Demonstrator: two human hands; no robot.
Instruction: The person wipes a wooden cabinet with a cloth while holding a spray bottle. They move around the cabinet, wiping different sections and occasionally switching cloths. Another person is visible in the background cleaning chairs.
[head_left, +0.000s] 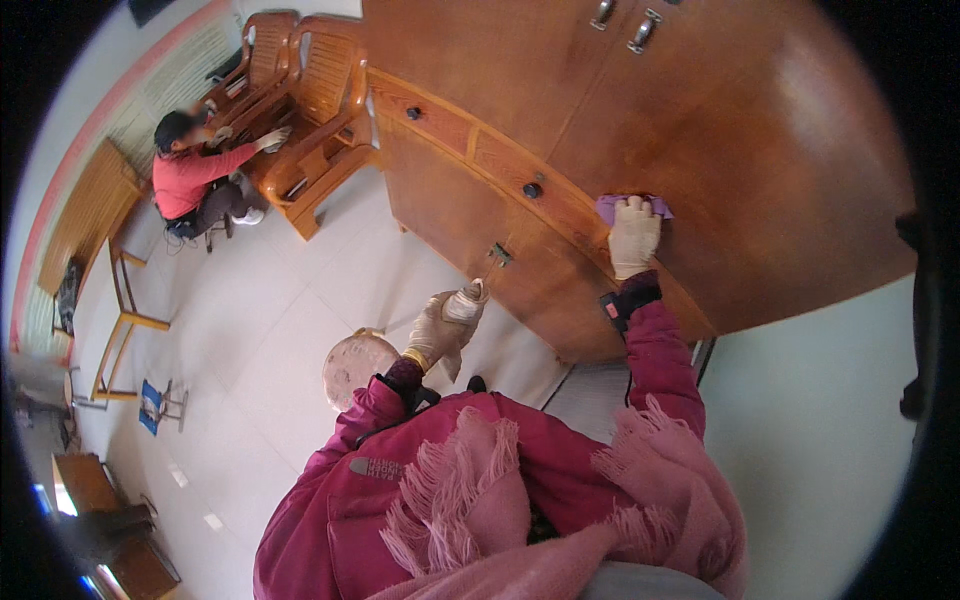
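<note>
My right hand (pixel 634 240), in a pale glove, is pressed against the brown wooden cabinet (pixel 760 170). Bunched under its fingers is a purple cloth (pixel 661 207), flat on the door just above the drawer row. My left hand (pixel 437 328), gloved too, is closed around a whitish, roughly cylindrical thing (pixel 466 303); its exact kind cannot be made out. It is held in front of the lower cabinet door, near a dark metal latch (pixel 501 255). Pale material hangs below that hand.
A round pinkish bucket or stool top (pixel 352 365) stands beside my left forearm. Farther left, a person in a red top (pixel 182 185) sits by wooden armchairs (pixel 325 75), gloved hands on a seat. A white table (pixel 100 310) and small blue folding stool (pixel 151 407) stand at the left.
</note>
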